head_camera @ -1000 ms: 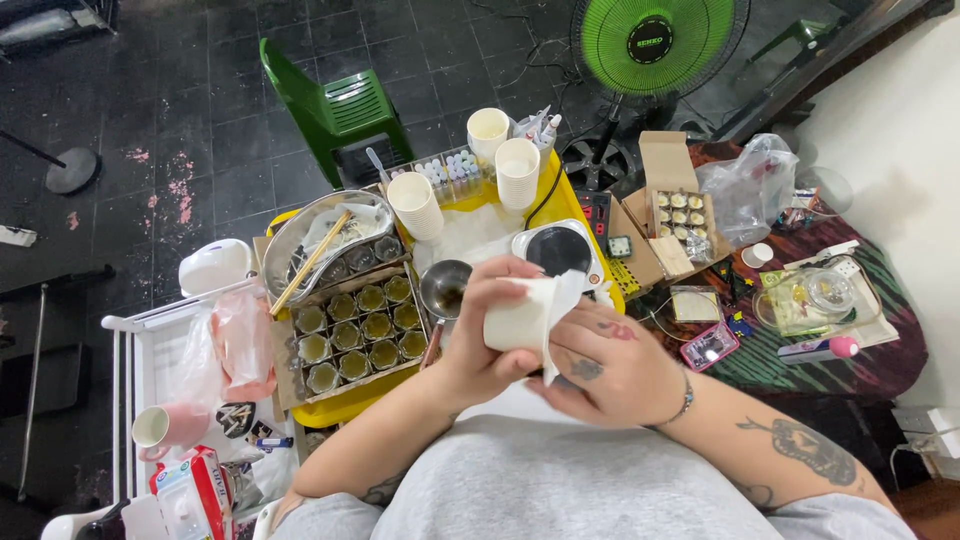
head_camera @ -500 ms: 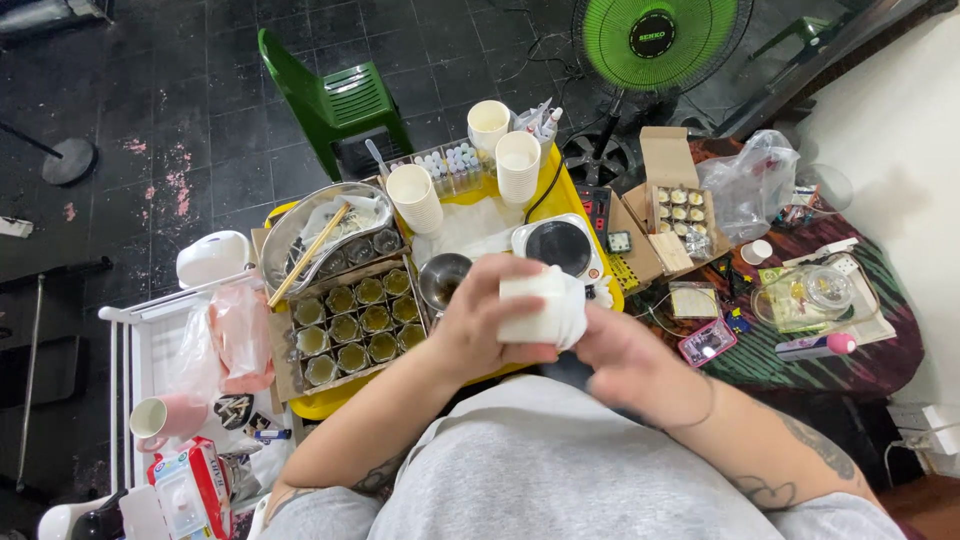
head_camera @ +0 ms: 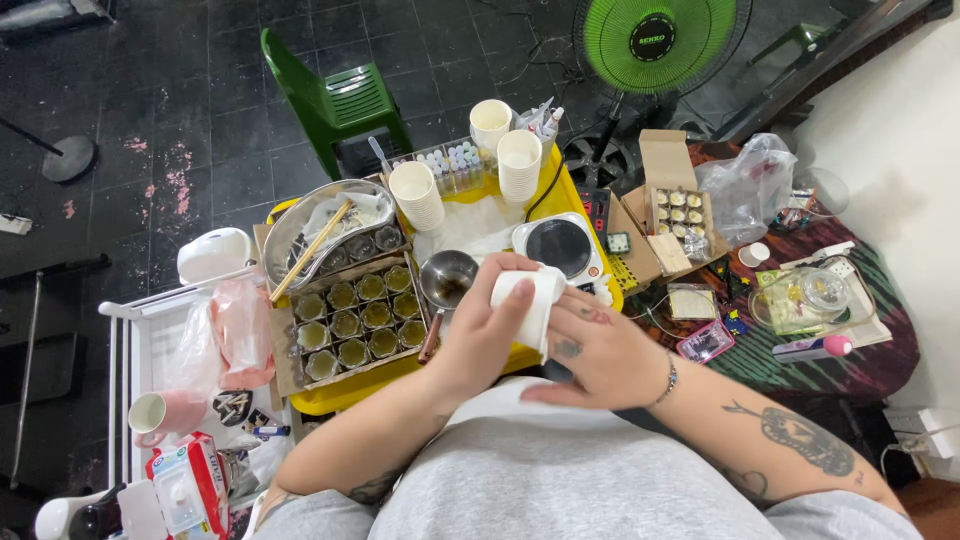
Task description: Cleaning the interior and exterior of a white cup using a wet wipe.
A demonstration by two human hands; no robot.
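Observation:
My left hand (head_camera: 487, 325) grips a white paper cup (head_camera: 530, 300), held sideways above the front of the yellow table (head_camera: 575, 190). My right hand (head_camera: 595, 350) rests against the cup from below and to the right, fingers spread along a white tissue under it. Just past the cup stand a small metal saucepan (head_camera: 448, 278) and a white single hot plate (head_camera: 558, 245). A cardboard tray of several small glass jars (head_camera: 355, 320) lies to the left of my hands.
Three stacks of paper cups (head_camera: 418, 197) stand at the table's back with a rack of small bottles (head_camera: 455, 160). A metal tray with chopsticks (head_camera: 320, 235) sits at left. A green fan (head_camera: 650, 40), green stool (head_camera: 335, 105), cardboard box (head_camera: 675, 200) and cluttered side table (head_camera: 800, 320) surround.
The cup has turned in my hands and dropped a little lower. My right hand has slid from the cup's side to under it, with the tissue.

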